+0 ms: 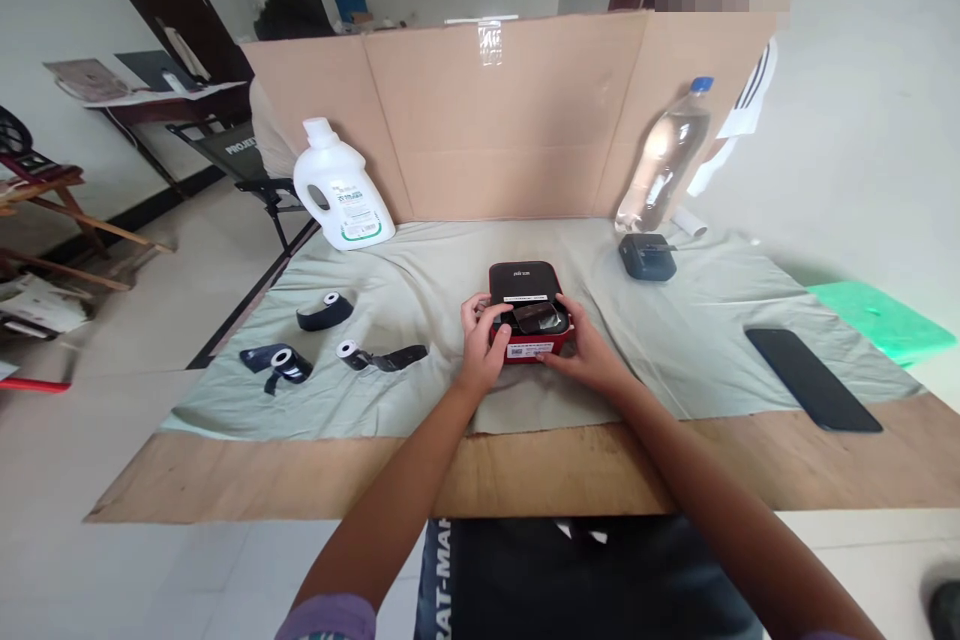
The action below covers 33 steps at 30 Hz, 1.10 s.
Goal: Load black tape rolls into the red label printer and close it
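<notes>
A small red-and-black portable printer [536, 350] sits on the cloth in front of me. Its dark lid [525, 278] is tipped back, and a strip of dark, shiny paper [541, 318] lies across the opening. My left hand [484, 335] grips the printer's left side, with fingers bent over the top by the paper. Against the right side, my right hand [581, 340] holds the casing between thumb and fingers. What lies under the strip inside is hidden. To the left are three dark paper rolls with white cores: one at the back [326, 310], one in front [291, 363] and one nearer [379, 357].
A white jug [345, 185] and a clear bottle with a blue cap [666, 155] stand before a cardboard screen [495, 130]. A dark boxy device [647, 257] sits by the bottle. At the right lies a black phone [812, 378]. A person stands behind the screen.
</notes>
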{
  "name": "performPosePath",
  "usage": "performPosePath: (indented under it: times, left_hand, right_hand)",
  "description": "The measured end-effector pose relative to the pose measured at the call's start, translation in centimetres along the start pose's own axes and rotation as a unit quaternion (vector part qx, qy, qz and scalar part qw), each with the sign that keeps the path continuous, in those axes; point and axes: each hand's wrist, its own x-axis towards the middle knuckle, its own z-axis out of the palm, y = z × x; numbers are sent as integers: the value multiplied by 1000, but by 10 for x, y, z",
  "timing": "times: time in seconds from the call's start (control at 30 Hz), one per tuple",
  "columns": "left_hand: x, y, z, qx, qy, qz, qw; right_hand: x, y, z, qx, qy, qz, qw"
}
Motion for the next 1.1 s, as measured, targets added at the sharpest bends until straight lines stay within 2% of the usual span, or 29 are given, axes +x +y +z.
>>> performPosePath:
  times: [0.17, 0.3, 0.43, 0.5, 0.6, 0.67, 0.73, 0.8, 0.87, 0.93, 1.0, 1.1]
  left_hand:
    - [0, -1, -2, 13, -1, -3, 1000]
    - [-1, -1, -2, 21, -1, -18, 1000]
    - [-2, -4, 0, 11, 7, -19, 1000]
    - [-2, -5, 0, 13, 6, -19, 1000]
    - [-2, -7, 1, 13, 1, -18, 1000]
    - [-1, -7, 1, 7, 0, -13, 1000]
    - [-1, -6, 0, 0, 2, -7, 1000]
    - [0, -5, 0, -7, 5, -6, 1000]
    - [0, -5, -1, -11, 2, -9, 1000]
    - [0, -5, -1, -14, -2, -13, 1000]
    - [0, -5, -1, -18, -4, -14, 1000]
    - [-1, -5, -1, -34, -1, -12, 999]
  right_hand:
    - [-1, 3, 5, -17, 19, -12, 1000]
    - [-1, 5, 6, 13, 20, -11, 1000]
    - [-2, 1, -4, 51, -2, -19, 999]
    - [0, -3, -13, 69, 16, -39, 997]
    - [18, -11, -25, 47, 83, -53, 994]
    - [41, -19, -30, -7, 83, -37, 996]
    - [71, -27, -31, -87, 14, -24, 996]
    - [102, -37, -28, -180, -113, -13, 977]
    - [128, -47, -22, -260, -245, 10, 934]
    - [145, -54, -13, -321, -326, 41, 888]
    - [154, -57, -4, -372, -344, 61, 860]
    - [159, -53, 3, -403, -324, 45, 855]
